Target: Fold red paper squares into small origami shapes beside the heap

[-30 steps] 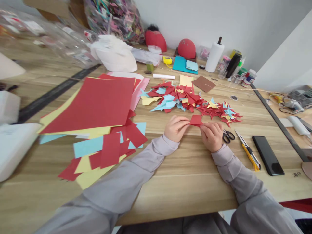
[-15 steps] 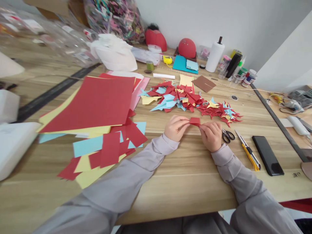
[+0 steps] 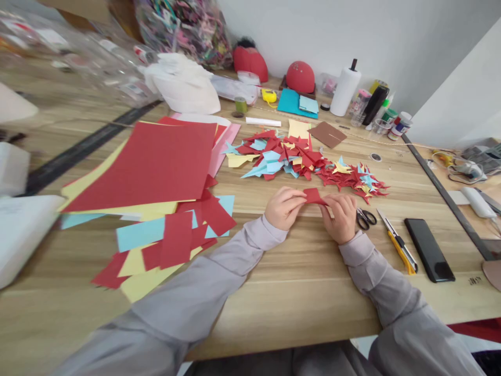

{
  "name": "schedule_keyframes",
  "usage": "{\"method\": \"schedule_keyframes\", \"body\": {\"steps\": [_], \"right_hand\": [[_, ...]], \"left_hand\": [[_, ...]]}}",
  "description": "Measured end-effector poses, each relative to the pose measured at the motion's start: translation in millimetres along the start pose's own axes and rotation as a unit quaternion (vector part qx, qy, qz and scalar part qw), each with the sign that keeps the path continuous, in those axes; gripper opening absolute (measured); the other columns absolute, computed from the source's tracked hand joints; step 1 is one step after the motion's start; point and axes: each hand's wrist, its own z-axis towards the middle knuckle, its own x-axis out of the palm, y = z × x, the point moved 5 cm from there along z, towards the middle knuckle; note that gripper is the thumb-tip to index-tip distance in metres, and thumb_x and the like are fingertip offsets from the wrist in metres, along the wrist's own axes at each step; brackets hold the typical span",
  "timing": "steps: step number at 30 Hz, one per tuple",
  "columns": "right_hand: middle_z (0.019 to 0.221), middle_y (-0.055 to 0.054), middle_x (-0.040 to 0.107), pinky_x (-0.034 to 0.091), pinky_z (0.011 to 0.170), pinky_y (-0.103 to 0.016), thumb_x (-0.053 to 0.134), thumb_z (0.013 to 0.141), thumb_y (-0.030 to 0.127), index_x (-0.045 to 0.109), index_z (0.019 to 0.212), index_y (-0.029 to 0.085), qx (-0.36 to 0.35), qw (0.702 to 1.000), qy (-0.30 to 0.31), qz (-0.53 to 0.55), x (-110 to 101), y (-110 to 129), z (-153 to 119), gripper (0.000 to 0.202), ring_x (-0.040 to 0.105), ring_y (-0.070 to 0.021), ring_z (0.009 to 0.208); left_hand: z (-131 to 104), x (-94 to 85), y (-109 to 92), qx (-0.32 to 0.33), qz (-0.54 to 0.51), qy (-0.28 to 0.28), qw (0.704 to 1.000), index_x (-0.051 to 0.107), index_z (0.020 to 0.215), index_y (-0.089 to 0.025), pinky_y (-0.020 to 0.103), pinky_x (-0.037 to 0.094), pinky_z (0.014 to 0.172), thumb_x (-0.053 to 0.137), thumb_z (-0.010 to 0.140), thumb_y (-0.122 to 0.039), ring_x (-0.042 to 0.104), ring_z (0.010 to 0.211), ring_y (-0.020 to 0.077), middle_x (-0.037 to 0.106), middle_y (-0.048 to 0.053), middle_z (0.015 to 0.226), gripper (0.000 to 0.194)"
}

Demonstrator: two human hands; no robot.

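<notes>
1. Left of the frame: a stack of large paper sheets (image 3: 148, 162), red on top.
2. Lower left: overlapping cut paper pieces (image 3: 176, 243) in red, blue and yellow.
3. Centre: the left hand (image 3: 285, 208), thumb and fingers pinched together on the left end of a small red paper (image 3: 312, 195).
4. Just right of centre: the right hand (image 3: 340, 216), fingertips closed on that paper's right end.
5. Beside it, scissors (image 3: 365, 218); further right, a yellow cutter knife (image 3: 400, 244).

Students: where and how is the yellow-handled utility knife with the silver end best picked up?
Likely by its long yellow handle, with the bare right hand coming from the near side: the slim knife lies flat, handle toward the person, narrow silver end pointing away.
</notes>
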Motion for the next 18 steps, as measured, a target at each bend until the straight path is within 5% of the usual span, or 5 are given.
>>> {"method": "schedule_keyframes", "body": {"steps": [8, 18], "right_hand": [[0.089, -0.003, 0.067, 0.038, 0.089, -0.038, 0.060, 0.078, 0.011, 0.064, 0.084, 0.024, -0.068, 0.998, 0.006, -0.009, 1, 13, 0, 0.015, 0.059, -0.0174, 0.088], [0.093, -0.006, 0.065, 0.049, 0.077, -0.035, 0.053, 0.085, 0.012, 0.062, 0.090, 0.022, 0.011, 0.979, 0.038, 0.202, 7, 3, 1, 0.014, 0.060, -0.0176, 0.088]], "left_hand": [[-1, 3.5, -13, 0.074, 0.053, 0.041, 0.995, 0.065, 0.084, -0.017, 0.037, 0.048, 0.070, 0.050, 0.081, -0.012, 0.059, 0.081, 0.0203, 0.070, 0.007, 0.088, 0.016], [1, 4.5, -11, 0.044, -0.007, 0.050, 0.998, 0.065, 0.091, -0.017, 0.037, 0.050, 0.076, 0.053, 0.083, -0.015, 0.059, 0.087, 0.0193, 0.070, 0.008, 0.091, 0.015]]}}
